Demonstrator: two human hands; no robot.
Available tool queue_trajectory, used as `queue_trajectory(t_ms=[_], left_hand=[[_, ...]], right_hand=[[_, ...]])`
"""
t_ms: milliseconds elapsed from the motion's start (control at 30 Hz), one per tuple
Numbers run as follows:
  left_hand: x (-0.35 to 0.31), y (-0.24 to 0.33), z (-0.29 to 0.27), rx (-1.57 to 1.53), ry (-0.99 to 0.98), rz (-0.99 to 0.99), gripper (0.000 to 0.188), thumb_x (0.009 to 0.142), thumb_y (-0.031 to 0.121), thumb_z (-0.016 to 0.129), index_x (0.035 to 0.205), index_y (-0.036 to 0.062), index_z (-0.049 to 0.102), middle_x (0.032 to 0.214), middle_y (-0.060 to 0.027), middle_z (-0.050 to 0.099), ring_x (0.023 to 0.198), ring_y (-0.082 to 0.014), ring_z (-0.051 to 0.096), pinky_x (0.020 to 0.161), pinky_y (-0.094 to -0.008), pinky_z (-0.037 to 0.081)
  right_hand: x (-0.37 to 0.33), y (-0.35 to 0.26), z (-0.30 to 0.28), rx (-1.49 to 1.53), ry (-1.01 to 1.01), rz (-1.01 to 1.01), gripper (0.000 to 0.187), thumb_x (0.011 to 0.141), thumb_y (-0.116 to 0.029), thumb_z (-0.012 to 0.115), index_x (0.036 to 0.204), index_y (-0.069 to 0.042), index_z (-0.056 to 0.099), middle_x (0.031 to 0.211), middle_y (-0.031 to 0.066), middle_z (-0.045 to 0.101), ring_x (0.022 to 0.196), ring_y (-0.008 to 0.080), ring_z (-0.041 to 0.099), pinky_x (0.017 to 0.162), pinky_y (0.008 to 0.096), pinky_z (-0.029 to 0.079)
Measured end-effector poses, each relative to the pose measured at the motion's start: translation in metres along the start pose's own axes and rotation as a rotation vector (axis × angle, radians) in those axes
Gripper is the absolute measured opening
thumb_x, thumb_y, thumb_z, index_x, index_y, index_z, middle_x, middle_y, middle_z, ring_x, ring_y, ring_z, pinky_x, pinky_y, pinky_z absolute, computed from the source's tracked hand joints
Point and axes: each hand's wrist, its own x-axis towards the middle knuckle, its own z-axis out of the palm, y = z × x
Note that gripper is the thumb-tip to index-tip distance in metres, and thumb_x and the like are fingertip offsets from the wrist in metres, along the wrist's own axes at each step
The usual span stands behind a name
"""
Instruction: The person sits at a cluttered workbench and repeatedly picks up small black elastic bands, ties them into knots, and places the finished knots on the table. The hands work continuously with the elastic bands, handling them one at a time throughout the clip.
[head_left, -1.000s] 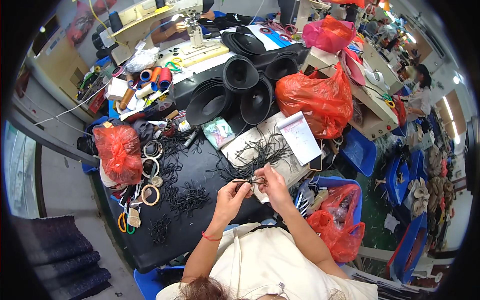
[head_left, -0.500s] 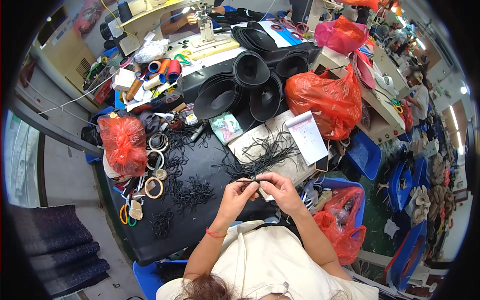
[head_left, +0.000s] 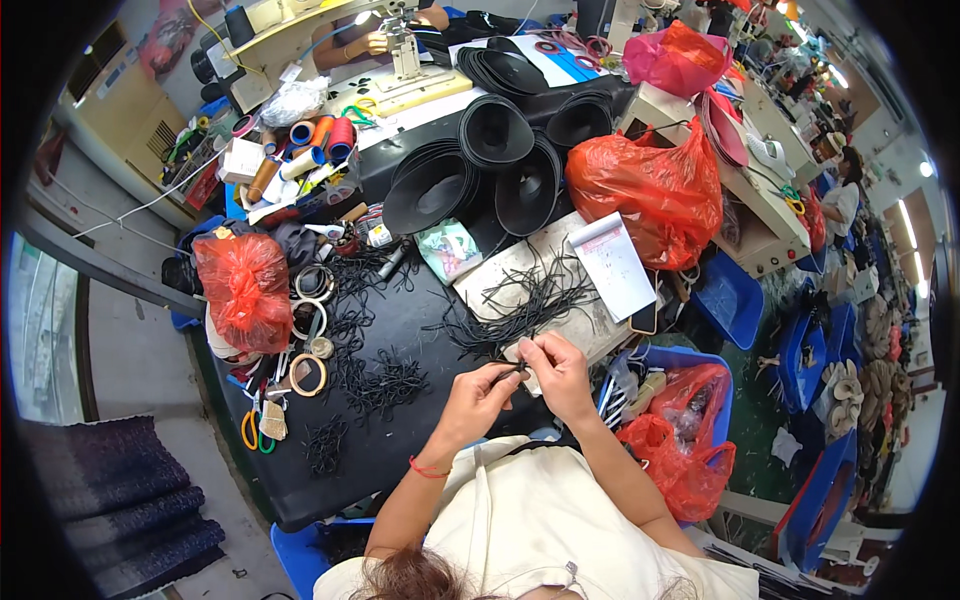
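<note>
A thin black cord (head_left: 518, 366) runs between my two hands, just above the near edge of the pale board. My left hand (head_left: 477, 402) pinches it between thumb and fingers. My right hand (head_left: 557, 374) grips the same cord, a little higher and with the fingertips raised. Whether the cord is knotted or looped is too small to tell. Beyond the hands, a loose heap of black cords (head_left: 530, 300) spreads over the pale board (head_left: 590, 330). More tangled cords (head_left: 378, 385) lie in clumps on the black tabletop (head_left: 300, 490) to the left.
Stacks of black cupped pieces (head_left: 497, 130) stand at the back beside a red plastic bag (head_left: 650, 195). A notepad (head_left: 613, 268) lies on the board. Tape rolls (head_left: 308, 374), scissors (head_left: 258, 432) and another red bag (head_left: 243, 292) line the left. A blue bin (head_left: 722, 400) stands at right.
My right hand has lifted slightly and turned, its fingertips now higher than the left's. The left hand has shifted a little lower, still pinching the cord.
</note>
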Motion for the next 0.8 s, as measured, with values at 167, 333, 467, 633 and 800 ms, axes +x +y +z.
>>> queue_trajectory(t_ms=[167,333,467,633,800], left_hand=[[-0.003,0.0,0.012,0.212,0.118,0.201,0.016,0.085,0.007,0.054,0.093,-0.0035,0.062,0.063,-0.0073,0.056,0.05,-0.0102,0.052,0.047,-0.0234,0.04],[0.004,-0.008,0.004,-0.165,0.084,0.049,0.02,0.089,0.015,0.053,0.093,-0.0015,0.063,0.066,0.0023,0.053,0.055,-0.0034,0.047,0.049,-0.0201,0.039],[0.006,-0.015,-0.003,-0.239,0.079,-0.016,0.023,0.09,0.02,0.053,0.095,-0.0017,0.061,0.072,0.0017,0.054,0.062,-0.004,0.049,0.058,-0.0178,0.041],[0.007,-0.011,0.003,-0.196,0.187,0.1,0.021,0.089,0.019,0.055,0.091,-0.0013,0.06,0.073,-0.0001,0.057,0.064,-0.0069,0.052,0.06,-0.0203,0.043],[0.004,-0.013,0.004,-0.219,0.241,0.046,0.019,0.089,0.018,0.055,0.088,-0.001,0.059,0.074,-0.0023,0.058,0.062,-0.0073,0.052,0.062,-0.0213,0.044]], right_hand=[[0.005,0.009,0.006,-0.096,0.11,-0.021,0.024,0.082,-0.017,0.062,0.067,0.001,0.061,0.061,0.0036,0.051,0.053,0.009,0.044,0.049,0.0251,0.035],[0.008,0.001,0.006,0.29,0.04,0.191,0.019,0.085,-0.018,0.059,0.084,0.001,0.062,0.066,0.0006,0.054,0.056,0.0059,0.045,0.052,0.0198,0.037],[0.006,-0.005,-0.009,0.36,-0.129,0.353,0.016,0.086,-0.015,0.058,0.09,0.0,0.059,0.067,-0.0014,0.053,0.057,0.0035,0.044,0.052,0.0175,0.035],[0.0,-0.006,-0.004,0.37,-0.195,0.304,0.012,0.085,-0.012,0.059,0.088,0.0,0.059,0.068,-0.003,0.053,0.058,0.0032,0.043,0.052,0.0177,0.034],[-0.006,-0.009,0.0,0.307,-0.237,0.245,0.013,0.085,-0.009,0.057,0.094,0.001,0.058,0.071,-0.0031,0.052,0.06,0.0024,0.042,0.052,0.0178,0.034]])
